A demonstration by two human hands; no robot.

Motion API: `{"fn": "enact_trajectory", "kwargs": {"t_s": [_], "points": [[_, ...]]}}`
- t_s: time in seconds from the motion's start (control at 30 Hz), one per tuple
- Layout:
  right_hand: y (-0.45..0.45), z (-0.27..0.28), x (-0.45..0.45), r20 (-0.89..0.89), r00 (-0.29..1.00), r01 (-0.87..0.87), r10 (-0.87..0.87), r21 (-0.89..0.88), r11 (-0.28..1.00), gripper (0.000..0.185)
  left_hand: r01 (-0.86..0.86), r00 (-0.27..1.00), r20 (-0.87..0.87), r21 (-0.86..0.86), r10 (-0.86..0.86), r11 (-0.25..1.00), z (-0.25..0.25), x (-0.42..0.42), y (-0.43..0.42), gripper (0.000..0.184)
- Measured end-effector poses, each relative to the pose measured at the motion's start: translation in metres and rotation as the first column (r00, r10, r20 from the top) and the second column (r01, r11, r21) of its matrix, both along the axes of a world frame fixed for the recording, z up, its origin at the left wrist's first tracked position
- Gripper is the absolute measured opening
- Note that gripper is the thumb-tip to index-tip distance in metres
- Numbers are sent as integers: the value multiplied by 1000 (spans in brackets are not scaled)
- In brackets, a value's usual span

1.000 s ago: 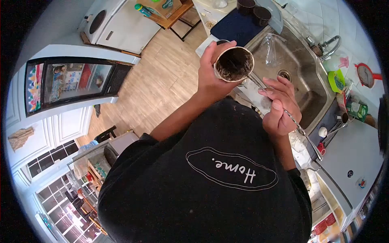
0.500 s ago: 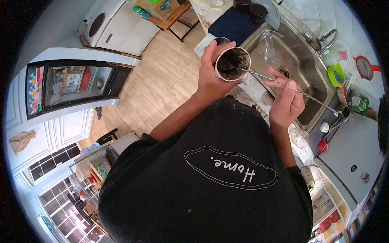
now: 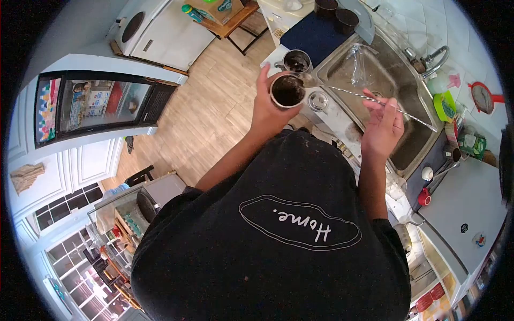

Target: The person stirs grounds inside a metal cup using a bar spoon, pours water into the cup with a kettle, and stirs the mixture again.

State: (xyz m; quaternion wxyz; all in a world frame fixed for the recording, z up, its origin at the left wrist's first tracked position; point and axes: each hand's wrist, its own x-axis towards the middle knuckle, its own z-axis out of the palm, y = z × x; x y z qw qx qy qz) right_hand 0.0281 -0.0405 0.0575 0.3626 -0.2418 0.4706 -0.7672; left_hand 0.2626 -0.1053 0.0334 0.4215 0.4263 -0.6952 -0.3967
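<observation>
My left hand (image 3: 266,111) is wrapped round a pale-rimmed cup (image 3: 288,92) whose inside is coated with dark brown residue. Between the fingers of my right hand (image 3: 383,125) is a long twisted metal stirring spoon (image 3: 350,93), held over the sink edge and apart from the cup. Just beyond the cup, a glass mug (image 3: 296,61) with dark contents stands on the counter. A small clear glass (image 3: 318,101) sits to the right of the cup.
A steel sink (image 3: 396,59) with a tap (image 3: 439,56) lies at the right, a clear plastic bag (image 3: 356,64) in it. Two dark cups (image 3: 346,20) stand on a navy mat (image 3: 305,35). A red-handled strainer (image 3: 482,97) hangs on the wall.
The cup in my left hand has moved left and toward me, uncovering the glass mug. The spoon has come out of the cup and shifted right with my right hand.
</observation>
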Motion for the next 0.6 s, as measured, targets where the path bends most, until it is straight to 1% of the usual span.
{"fn": "enact_trajectory", "kwargs": {"t_s": [0.03,0.1,0.13,0.23,0.33,0.43,0.5,0.57,0.6], "points": [[-3,0,-3,-5,1000,12,-12,0,1000,30,-44,997,-59,73,48,996,-8,4,0,117],[-14,-10,-9,-117,992,51,-51,-1,999,30,-115,975,-162,226,153,967,-18,14,1,117],[-20,-16,-9,-174,982,73,-72,-2,997,30,-157,971,-126,295,201,943,-17,19,3,116],[-39,-31,-7,-241,965,120,-104,52,991,30,-176,942,-221,316,252,932,-24,27,4,115],[-54,-43,-3,-268,960,99,-81,54,994,31,-217,938,-195,316,287,924,-24,32,4,113],[-63,-46,6,-306,951,76,-50,73,994,33,-233,929,-207,314,306,920,-21,34,3,113],[-69,-53,8,-470,882,75,-36,66,995,35,-254,923,-204,317,327,914,-22,37,4,113],[-72,-54,9,-625,780,47,4,66,997,36,-272,918,-199,311,343,911,-23,40,4,113],[-71,-42,15,-696,717,22,35,73,997,36,-280,918,-193,303,346,911,-24,42,4,113]]}}
